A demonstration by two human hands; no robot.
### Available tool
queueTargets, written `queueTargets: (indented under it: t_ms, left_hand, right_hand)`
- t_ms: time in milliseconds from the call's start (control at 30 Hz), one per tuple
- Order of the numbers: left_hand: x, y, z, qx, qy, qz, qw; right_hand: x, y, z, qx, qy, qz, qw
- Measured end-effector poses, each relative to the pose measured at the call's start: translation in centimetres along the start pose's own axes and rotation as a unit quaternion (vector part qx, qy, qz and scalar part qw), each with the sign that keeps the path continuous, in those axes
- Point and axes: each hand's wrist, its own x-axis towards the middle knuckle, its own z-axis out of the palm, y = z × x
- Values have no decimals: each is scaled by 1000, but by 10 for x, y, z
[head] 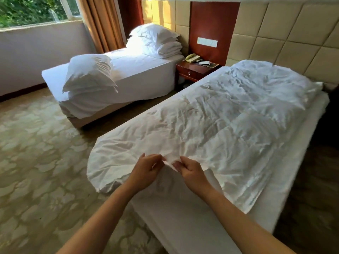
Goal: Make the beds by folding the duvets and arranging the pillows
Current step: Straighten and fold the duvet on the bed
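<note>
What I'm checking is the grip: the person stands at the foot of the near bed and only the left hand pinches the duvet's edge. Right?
Not quite. The head view shows the left hand and the right hand both pinching the duvet edge, close together, at the foot of the near bed.

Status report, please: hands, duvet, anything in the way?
Hands: left hand and right hand pinch near edge of crumpled white duvet. Duvet spread over near bed, not yet folded. Nothing seen in the way.

Bright daylight from the window (34, 11) glares on the far bed (139, 70); edges bend.
</note>
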Motion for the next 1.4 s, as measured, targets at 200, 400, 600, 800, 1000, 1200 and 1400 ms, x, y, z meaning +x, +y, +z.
queueTargets:
  t_ms: [200,400,600,800,1000,1200,1400]
  left_hand:
    - [-29,-4,2,-57,-7,-22,998]
    - [-44,-6,-12,-61,9,13,998]
    - [-57,0,-14,-97,31,18,995]
    - [-72,7,-5,-69,110,78,988]
    - [-57,15,-21,78,255,135,954]
    - [-82,-2,-6,261,-74,90,958]
    - [-37,2,-30,59,-107,61,991]
  right_hand:
    - [-39,-17,18,-162,-81,-39,983]
    - [-37,-37,32,-181,67,-127,973]
    - [-38,-52,39,-223,51,-137,964]
    - [-48,-74,36,-195,134,-101,966]
    - [-87,-132,15,-199,251,-219,922]
    - [-105,-74,-12,-211,145,189,948]
    - [-60,-155,-17,-310,197,9,930]
